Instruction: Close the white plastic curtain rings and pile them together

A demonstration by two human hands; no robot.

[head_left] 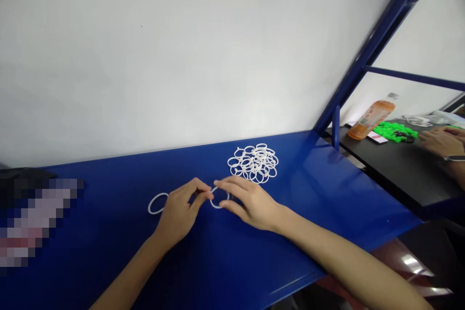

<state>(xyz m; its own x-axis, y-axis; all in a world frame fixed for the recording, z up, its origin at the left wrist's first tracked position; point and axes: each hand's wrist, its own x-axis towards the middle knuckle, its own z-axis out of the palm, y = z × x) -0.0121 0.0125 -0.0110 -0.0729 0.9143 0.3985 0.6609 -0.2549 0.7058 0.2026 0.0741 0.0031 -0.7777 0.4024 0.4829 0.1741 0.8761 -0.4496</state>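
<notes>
On the blue table (pixel 312 189), my left hand (pixel 179 210) and my right hand (pixel 249 201) meet at one white ring (pixel 219 198). Both pinch it from either side, the left with thumb and forefinger, the right with fingertips curled onto its rim. A second single white ring (pixel 157 203) lies flat just left of my left hand. A pile of several white rings (pixel 254 162) lies a little beyond my right hand, near the wall.
A blue post (pixel 336 131) and slanted frame stand at the table's right end. Beyond lies a black table (pixel 399 167) with an orange bottle (pixel 372 118), green pieces (pixel 394 131) and another person's hand (pixel 441 140). A blurred patch covers the near left.
</notes>
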